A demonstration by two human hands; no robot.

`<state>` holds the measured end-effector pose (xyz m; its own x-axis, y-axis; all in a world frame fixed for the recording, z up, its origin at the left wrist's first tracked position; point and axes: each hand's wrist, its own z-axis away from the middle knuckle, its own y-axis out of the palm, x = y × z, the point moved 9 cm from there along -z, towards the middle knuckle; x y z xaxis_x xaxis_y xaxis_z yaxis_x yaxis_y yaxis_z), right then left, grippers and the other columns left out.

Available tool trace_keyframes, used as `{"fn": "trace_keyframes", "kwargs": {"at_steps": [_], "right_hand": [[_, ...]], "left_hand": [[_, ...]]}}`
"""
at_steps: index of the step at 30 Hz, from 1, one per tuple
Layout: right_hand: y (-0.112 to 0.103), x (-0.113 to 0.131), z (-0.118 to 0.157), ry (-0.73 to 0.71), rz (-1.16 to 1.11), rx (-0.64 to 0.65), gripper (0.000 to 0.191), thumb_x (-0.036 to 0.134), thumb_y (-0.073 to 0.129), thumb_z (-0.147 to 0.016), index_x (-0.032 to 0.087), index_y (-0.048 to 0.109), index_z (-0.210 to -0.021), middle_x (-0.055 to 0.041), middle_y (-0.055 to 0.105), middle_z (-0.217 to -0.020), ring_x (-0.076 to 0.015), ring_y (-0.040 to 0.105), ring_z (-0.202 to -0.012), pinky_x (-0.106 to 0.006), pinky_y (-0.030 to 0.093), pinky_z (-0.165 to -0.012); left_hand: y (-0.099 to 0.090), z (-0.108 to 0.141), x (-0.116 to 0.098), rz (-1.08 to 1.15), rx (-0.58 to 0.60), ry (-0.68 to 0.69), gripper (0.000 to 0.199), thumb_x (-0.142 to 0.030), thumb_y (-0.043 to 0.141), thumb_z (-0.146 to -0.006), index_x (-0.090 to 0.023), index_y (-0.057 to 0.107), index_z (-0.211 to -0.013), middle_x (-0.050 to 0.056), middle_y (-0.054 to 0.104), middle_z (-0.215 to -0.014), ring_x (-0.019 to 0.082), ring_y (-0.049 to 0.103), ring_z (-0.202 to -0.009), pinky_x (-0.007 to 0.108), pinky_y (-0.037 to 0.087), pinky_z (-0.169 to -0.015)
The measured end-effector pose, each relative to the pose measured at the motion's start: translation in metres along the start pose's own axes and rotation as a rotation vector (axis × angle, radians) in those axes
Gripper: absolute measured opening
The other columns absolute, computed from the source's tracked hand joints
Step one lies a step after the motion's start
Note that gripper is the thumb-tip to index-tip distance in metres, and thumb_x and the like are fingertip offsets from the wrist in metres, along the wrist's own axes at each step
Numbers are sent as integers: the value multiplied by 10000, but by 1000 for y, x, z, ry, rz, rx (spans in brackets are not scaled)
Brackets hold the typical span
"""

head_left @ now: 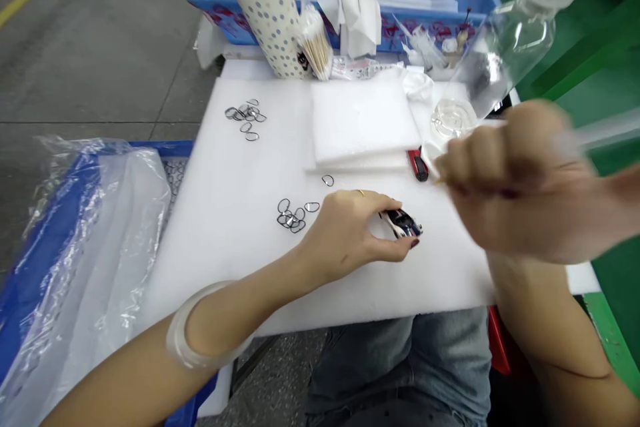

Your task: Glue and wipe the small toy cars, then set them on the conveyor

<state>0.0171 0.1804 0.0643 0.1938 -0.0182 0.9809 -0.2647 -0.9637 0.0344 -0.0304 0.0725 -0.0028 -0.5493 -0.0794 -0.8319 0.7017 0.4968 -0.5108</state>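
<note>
Between the thumb and fingers of my left hand (353, 233) is a small black and white toy car (403, 223), held low over the white foam board (240, 273). My right hand (520, 187) is raised at the right, blurred by motion, its fingers curled round a thin stick whose pale tip shows near the fingertips. Two groups of thin dark rings lie on the board, one near my left hand (292, 215) and one farther back (246, 111). A single ring (327, 180) lies between the foam sheets and my left hand.
Folded white foam sheets (363, 117) lie at the board's back, a red utility piece (418, 165) beside them. Behind stand a dotted bottle (273, 20), cotton swabs (317, 47), a clear bottle (500, 57) and a blue crate (395, 13). A plastic-lined blue crate (40, 233) is left.
</note>
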Motion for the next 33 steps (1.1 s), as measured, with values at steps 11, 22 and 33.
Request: {"fn": "trace_keyframes", "kwargs": {"at_steps": [11,22,33], "right_hand": [[-19,-25,-63,-87,393,-126,373,554,419,-912,228,597,-886,-54,633,-949,-197,599,-960,-357,469,-892],[-78,-54,-12,112,1066,-246,247,321,543,-854,214,527,-632,-27,528,-611,-169,465,-600,-317,302,-565],[-126,-15,16,-224,298,-719,208,205,644,-771,250,635,-568,-67,596,-719,-227,538,-647,-373,371,-566]], "left_hand": [[29,14,-12,-415,232,288,500,-208,878,-685,-102,629,-1105,178,642,-1229,306,620,-1130,397,583,-895],[-87,-7,24,-377,296,-99,143,-228,612,-850,-225,723,-760,-22,697,-699,149,632,-632,239,425,-581],[-68,0,68,-485,481,-350,108,-226,652,-768,-207,635,-663,-12,656,-663,159,582,-594,249,365,-525]]}}
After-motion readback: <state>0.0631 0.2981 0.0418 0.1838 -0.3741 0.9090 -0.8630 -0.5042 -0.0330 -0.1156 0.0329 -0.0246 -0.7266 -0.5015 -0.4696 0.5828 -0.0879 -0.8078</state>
